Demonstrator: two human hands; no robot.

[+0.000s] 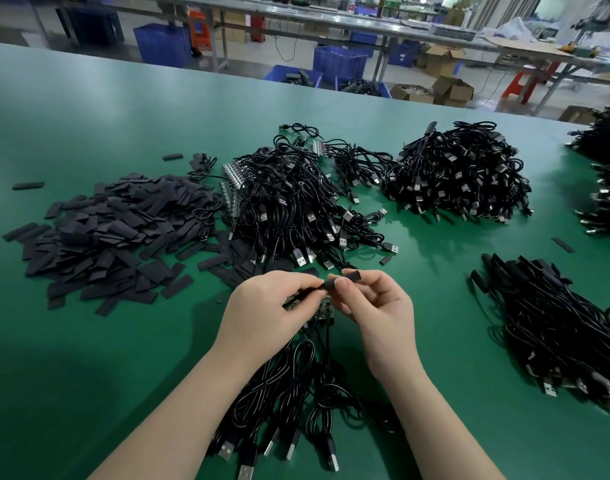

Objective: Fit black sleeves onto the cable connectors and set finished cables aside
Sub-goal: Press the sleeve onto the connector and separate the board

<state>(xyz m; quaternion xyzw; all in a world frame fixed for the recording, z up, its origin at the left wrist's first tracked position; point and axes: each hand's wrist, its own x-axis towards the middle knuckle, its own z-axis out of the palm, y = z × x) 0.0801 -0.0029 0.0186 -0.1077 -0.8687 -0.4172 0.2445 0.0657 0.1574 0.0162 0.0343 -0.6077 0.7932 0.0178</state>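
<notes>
Pinching one black sleeve (343, 279) between thumb and fingers, right hand (376, 308), just above the table (89, 358) near its front edge. Left hand (262, 306) curled around a bunch of cable ends with small circuit boards (317, 308), touching the sleeve's near end. Cables (289, 386) hanging from that grip down to the front edge, about six USB plugs showing. One heap of loose sleeves (113, 233) toward the left edge. Two piles of cables mid-table (296, 202) (459, 171), one sleeved pile (556, 327) toward the right edge.
</notes>
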